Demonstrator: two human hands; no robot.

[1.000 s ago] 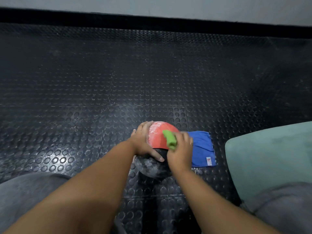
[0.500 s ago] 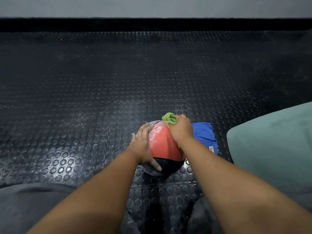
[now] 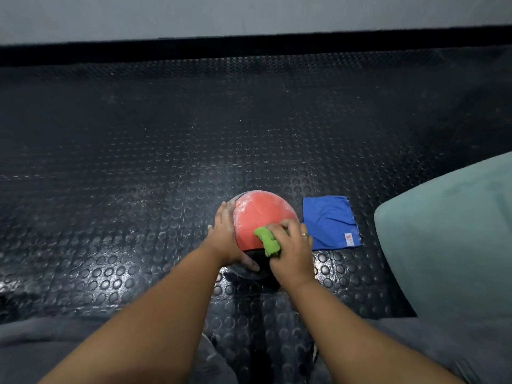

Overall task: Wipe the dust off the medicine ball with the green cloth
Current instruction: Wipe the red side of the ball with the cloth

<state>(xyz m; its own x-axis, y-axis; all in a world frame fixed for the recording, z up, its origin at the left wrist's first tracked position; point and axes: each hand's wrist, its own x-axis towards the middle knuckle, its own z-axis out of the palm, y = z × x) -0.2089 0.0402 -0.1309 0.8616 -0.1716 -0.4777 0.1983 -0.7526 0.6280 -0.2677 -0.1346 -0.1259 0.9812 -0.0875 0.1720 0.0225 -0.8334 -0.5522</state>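
Observation:
A red and black medicine ball point(image 3: 257, 214) rests on the studded black rubber floor, its red top still hazy with white dust along the far left edge. My left hand point(image 3: 225, 239) is spread flat against the ball's left side, steadying it. My right hand point(image 3: 293, 250) is closed around a bunched green cloth point(image 3: 267, 241) and presses it on the near right part of the red panel. The ball's black lower half is mostly hidden behind both hands.
A folded blue cloth point(image 3: 331, 223) lies on the floor just right of the ball. A pale green cushion point(image 3: 448, 245) fills the right side. My grey-clad legs point(image 3: 41, 353) sit at the bottom corners. A black skirting and grey wall point(image 3: 249, 15) bound the far floor.
My right hand has pulled the green cloth from the ball's far top back toward me, down over the red panel. My left hand has stayed on the ball's left side.

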